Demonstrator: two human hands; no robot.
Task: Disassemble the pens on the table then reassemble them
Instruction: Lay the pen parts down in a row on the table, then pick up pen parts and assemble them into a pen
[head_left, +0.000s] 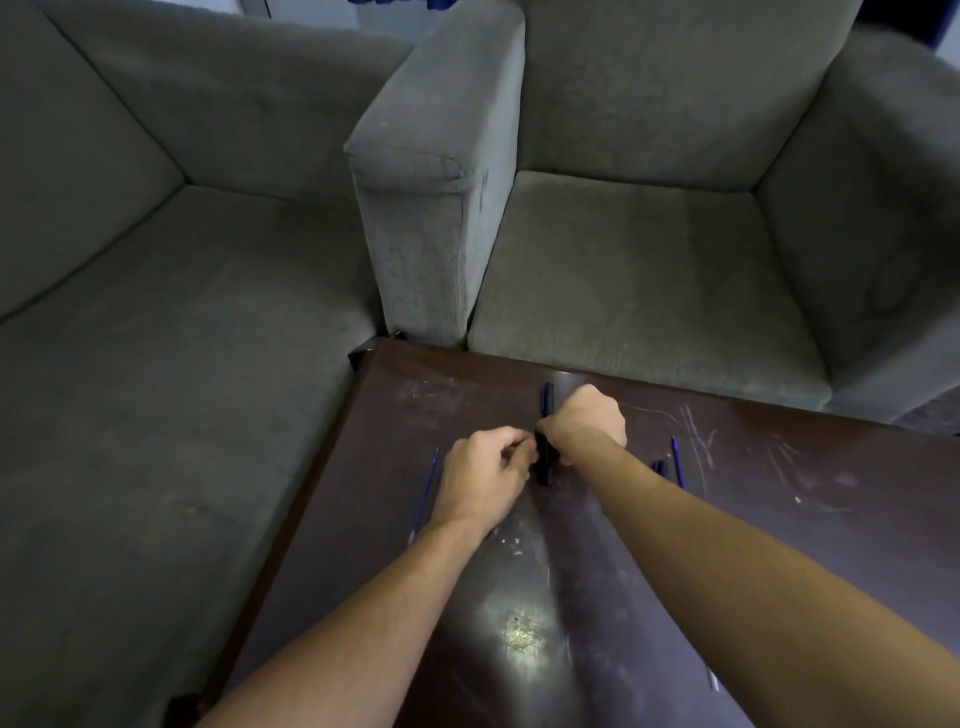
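Note:
A dark blue pen (546, 462) stands roughly lengthwise above the dark wooden table (415, 405), with both hands on it. My right hand (584, 423) grips its upper half, and the pen's far end sticks out beyond the knuckles. My left hand (485, 475) pinches the lower half with fingertips and thumb. A thin blue refill (427, 486) lies on the table left of my left hand. Another thin blue pen part (677, 460) and a short dark piece (660, 466) lie right of my right forearm.
Grey sofas surround the table: one seat (156, 415) on the left, an armrest (436, 171) straight ahead, another seat (639, 270) behind the table. The tabletop is scratched, with a bright glare patch (519, 634) near me. The table's left edge runs diagonally.

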